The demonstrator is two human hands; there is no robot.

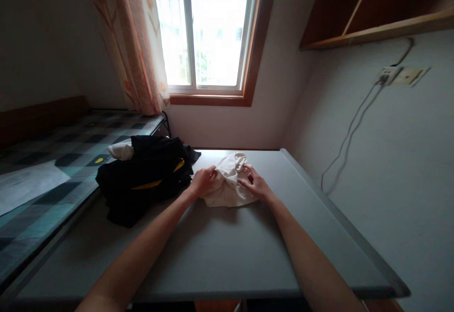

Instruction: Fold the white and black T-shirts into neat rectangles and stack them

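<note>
A crumpled white garment [230, 191] lies bunched on the grey table [220, 255], its exact kind hidden by the folds. My left hand [205, 181] pinches its left side between thumb and fingers. On the opposite side, my right hand [256, 183] grips the cloth near its upper edge, fingers bent over a fold. To the left of my left hand sits a heap of dark clothes [142, 184] with yellow trim showing, and a piece of white cloth [121, 149] sticks out at its back left.
A bed with a checked cover [81, 137] runs along the left, with a sheet of paper [31, 182] on it. Beyond the table are a window [213, 33] and a curtain [136, 42]. A cable [349, 132] hangs from the socket [388, 75] at right, below a wooden shelf [376, 30].
</note>
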